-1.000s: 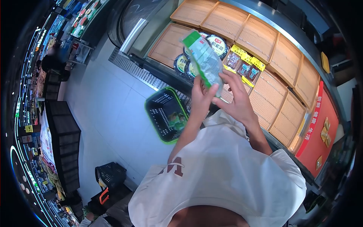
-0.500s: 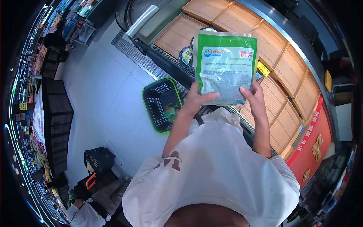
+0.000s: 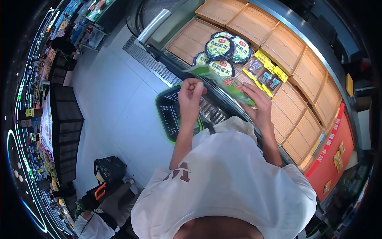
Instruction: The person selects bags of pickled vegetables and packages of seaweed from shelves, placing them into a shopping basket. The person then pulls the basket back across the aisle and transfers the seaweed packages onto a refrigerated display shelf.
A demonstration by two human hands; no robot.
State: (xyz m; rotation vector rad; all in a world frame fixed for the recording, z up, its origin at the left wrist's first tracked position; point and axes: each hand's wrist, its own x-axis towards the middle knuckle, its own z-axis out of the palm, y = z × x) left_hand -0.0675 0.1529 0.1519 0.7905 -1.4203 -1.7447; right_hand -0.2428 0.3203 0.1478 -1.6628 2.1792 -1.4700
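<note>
My right hand (image 3: 258, 104) grips one end of a flat green and clear plastic packet of pickled vegetables (image 3: 229, 84), which is tilted nearly edge-on. My left hand (image 3: 191, 91) is just below the packet's other end, its fingers curled in and apparently holding nothing. Behind the packet, several round dark packs of dried seaweed (image 3: 219, 48) with pale green labels lie piled in a tan tray. Small yellow-topped packets (image 3: 266, 73) lie to the right of the pile. Below my left hand stands a black shopping basket with a green rim (image 3: 160, 113), partly covered by my forearm.
Tan display trays (image 3: 284, 46) line the case beyond a dark front edge with a metal grille. A red panel (image 3: 332, 155) is at the right. On the floor at lower left is another black basket (image 3: 109, 168), close to a seated person (image 3: 95, 223).
The packet has tipped from facing me to nearly edge-on and lowered, uncovering the seaweed packs. My left hand has come off it and curled; my right hand still holds it.
</note>
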